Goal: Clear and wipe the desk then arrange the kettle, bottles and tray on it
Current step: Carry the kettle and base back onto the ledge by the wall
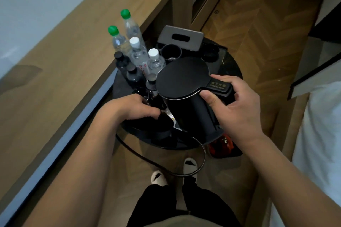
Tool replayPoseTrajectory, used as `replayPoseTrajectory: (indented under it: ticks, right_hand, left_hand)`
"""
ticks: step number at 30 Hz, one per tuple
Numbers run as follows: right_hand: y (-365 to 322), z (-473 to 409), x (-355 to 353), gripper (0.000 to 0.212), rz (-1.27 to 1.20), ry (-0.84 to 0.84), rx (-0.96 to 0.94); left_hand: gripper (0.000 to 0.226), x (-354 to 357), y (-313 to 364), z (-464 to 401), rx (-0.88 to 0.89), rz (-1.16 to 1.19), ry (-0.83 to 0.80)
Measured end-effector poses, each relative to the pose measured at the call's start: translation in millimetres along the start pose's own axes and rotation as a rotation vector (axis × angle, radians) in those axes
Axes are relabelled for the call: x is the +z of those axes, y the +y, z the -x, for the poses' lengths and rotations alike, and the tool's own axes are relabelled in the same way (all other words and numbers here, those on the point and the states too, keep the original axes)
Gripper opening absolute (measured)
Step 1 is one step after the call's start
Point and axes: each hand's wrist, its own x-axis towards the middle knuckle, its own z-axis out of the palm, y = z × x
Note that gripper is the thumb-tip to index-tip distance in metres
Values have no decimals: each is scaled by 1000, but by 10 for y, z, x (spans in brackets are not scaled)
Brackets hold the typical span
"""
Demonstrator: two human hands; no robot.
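A black electric kettle [186, 86] is tilted above a round dark side table [232, 72]. My right hand [238, 105] grips the kettle's handle. My left hand [136, 108] holds the kettle's black base [158, 121] at its left edge, fingers curled on it. A black cord [147, 158] hangs from the base toward the floor. Several water bottles stand on the table's left part: two with green caps [120, 38], two with white caps [145, 55], and small dark-capped ones [129, 72]. The wooden desk [60, 57] lies to the left.
A grey tissue box [181, 37] and black cups [170, 51] stand at the table's back. A red item [221, 143] lies under the table's right edge. A white bed [317, 134] is on the right. My slippered feet [173, 171] stand on the wood floor.
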Motion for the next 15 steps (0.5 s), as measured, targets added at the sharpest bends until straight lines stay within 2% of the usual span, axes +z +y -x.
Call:
replayPoseTrajectory:
  ticks: [2, 10, 12, 15]
  right_hand:
    - [-149, 38, 194, 55, 0, -46, -46]
    - [-860, 393, 1146, 53, -62, -213, -133]
    - [-1072, 513, 1415, 55, -82, -265, -153]
    - [-1370, 741, 1842, 54, -126, -354, -175]
  left_hand:
    - [76, -20, -248, 117, -22, 4, 12]
    - [70, -26, -1545, 805, -126, 146, 79]
    - [77, -13, -1924, 982, -163, 193, 128]
    - [73, 55, -2472, 1257, -222, 312, 169]
